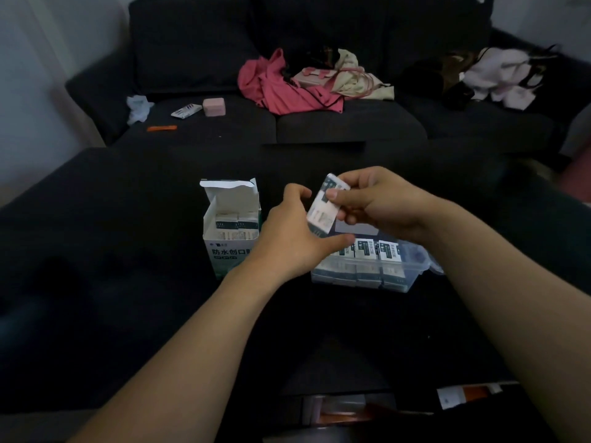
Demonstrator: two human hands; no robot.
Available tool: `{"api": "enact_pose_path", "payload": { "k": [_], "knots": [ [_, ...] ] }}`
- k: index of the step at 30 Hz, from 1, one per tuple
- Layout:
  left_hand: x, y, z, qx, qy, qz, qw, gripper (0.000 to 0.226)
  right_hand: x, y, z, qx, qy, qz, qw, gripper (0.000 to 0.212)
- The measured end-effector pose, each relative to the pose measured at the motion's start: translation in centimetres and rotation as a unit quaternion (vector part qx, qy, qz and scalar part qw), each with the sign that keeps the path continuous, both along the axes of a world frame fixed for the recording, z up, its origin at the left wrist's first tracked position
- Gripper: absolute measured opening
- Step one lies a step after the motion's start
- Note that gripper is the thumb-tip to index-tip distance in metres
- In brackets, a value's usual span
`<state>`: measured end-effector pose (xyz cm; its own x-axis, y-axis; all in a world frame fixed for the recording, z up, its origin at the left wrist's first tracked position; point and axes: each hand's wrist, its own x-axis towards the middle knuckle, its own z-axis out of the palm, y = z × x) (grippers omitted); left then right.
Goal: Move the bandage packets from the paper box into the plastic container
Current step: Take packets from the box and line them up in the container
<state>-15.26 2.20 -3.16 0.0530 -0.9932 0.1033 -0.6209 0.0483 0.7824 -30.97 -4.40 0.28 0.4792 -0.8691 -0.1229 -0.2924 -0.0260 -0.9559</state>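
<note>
right hand (367,199): thumb and fingers pinch a bandage packet (323,207), held tilted above the plastic container (412,276)
left hand (294,231): fingers loosely curved, grips nothing; whether it touches the packet's left edge is unclear
paper box (228,235): flap open, packets inside, just left of container
container: packets standing in a row

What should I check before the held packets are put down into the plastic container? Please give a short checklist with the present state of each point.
1. Right hand has a firm grip on the bandage packets: ok, thumb and fingers pinch them.
2. Left hand is out of the way: not ok, it lies in front of the plastic container, under the packets.
3. Container is open: ok.
4. Free space in the container: cannot tell, the hands hide part of it.
5. Paper box is open, with more packets inside: ok.
</note>
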Motion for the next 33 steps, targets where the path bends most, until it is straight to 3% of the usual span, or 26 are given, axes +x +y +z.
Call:
{"api": "enact_pose_path", "payload": {
  "k": [2,5,8,11,20,24,33],
  "knots": [
    [0.4,0.3,0.4,-0.008,-0.026,0.011,1.000,0.082,-1.0,-0.9,0.0,0.015,0.007,-0.034,0.999,0.017],
    [1.1,0.1,0.4,-0.024,0.020,0.064,0.997,0.045,-2.1,-2.3,-0.9,0.035,0.081,-0.044,0.995,0.014],
    [1.5,-0.1,-0.1,-0.001,-0.035,0.062,0.997,0.024,-1.6,-3.2,-2.1,0.038,0.173,-0.032,0.984,0.014],
    [1.3,0.0,-0.6,0.037,-0.098,0.018,0.994,0.033,-0.3,-3.7,-2.9,0.050,0.217,-0.002,0.975,0.014],
    [0.6,-0.3,-1.4,0.109,-0.051,-0.024,0.992,0.039,2.1,-3.6,-3.9,0.086,0.296,0.056,0.950,0.012],
    [0.6,-0.3,-1.3,0.116,-0.052,-0.028,0.992,0.038,2.7,-3.4,-4.6,0.032,0.331,0.051,0.942,0.010],
    [0.5,-0.2,-1.3,0.112,-0.056,-0.032,0.992,0.039,3.5,-3.2,-4.9,-0.041,0.427,0.040,0.903,0.028]
  ]
}}
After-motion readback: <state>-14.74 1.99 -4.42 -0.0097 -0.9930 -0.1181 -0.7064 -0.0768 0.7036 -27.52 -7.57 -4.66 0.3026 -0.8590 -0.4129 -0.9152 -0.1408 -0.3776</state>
